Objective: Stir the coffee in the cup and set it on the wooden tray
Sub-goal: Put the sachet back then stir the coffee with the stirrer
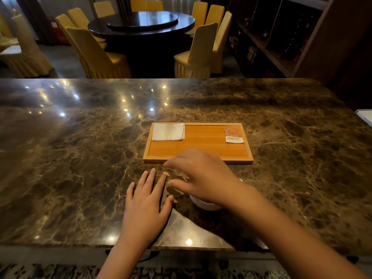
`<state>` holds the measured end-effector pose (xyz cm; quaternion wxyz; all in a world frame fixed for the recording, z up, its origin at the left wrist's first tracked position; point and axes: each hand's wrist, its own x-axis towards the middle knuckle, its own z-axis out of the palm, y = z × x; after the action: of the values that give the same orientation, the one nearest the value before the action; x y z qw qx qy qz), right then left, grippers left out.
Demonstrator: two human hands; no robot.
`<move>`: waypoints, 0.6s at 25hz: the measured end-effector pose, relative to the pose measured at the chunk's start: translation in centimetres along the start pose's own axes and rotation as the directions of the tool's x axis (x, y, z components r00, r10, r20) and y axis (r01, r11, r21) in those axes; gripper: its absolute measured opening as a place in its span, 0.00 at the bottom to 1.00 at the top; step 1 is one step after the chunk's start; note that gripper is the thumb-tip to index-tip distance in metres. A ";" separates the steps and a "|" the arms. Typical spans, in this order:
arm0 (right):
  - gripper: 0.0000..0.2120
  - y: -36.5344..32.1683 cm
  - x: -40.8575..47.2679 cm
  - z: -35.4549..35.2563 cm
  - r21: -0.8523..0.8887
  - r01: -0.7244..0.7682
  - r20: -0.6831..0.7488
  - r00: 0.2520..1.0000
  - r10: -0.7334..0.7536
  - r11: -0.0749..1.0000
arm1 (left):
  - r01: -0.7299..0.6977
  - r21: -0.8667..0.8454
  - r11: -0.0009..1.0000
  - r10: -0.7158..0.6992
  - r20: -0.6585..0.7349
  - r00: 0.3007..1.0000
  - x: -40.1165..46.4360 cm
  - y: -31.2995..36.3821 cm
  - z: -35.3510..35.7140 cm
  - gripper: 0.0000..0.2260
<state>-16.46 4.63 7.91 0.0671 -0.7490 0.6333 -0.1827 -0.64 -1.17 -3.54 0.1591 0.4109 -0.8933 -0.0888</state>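
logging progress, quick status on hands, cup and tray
Left hand flat on counter, empty. Right hand over the white cup, pinching a stirrer. Cup off the wooden tray; napkin and sachet in far corners, middle free.

The room was dim and warm-toned. Overhead lamps left small white glare spots across the polished marble counter [80,137]. The right hand [203,178] was motion-blurred and cast a dark shadow toward the near edge. Wide-angle distortion bowed the frame's edges, and the background looked soft.
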 end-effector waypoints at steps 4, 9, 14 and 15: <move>0.07 -0.7 0.5 1.3 -0.061 0.045 -0.025 0.999 -0.047 0.997 | 0.001 0.013 1.000 -0.001 0.006 1.000 0.0 0.0 0.0 0.27; 0.07 1.1 -1.0 -0.9 0.232 -0.109 -0.161 0.976 0.149 0.967 | 0.013 0.003 1.000 -0.013 -0.004 1.000 -0.1 0.1 -0.2 0.27; 0.06 5.1 -4.9 -3.1 0.536 -0.229 -0.277 0.861 0.426 0.812 | 0.014 0.008 1.000 -0.014 0.003 1.000 0.0 0.1 -0.2 0.27; 0.06 5.7 -5.7 -3.2 0.576 -0.241 -0.266 0.848 0.458 0.781 | 0.014 0.010 1.000 -0.014 0.004 1.000 0.0 0.0 -0.2 0.27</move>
<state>-23.60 9.52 7.90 0.1732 -0.5161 0.6896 -0.4775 -0.57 -1.13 -3.38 0.1547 0.4179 -0.8911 -0.0861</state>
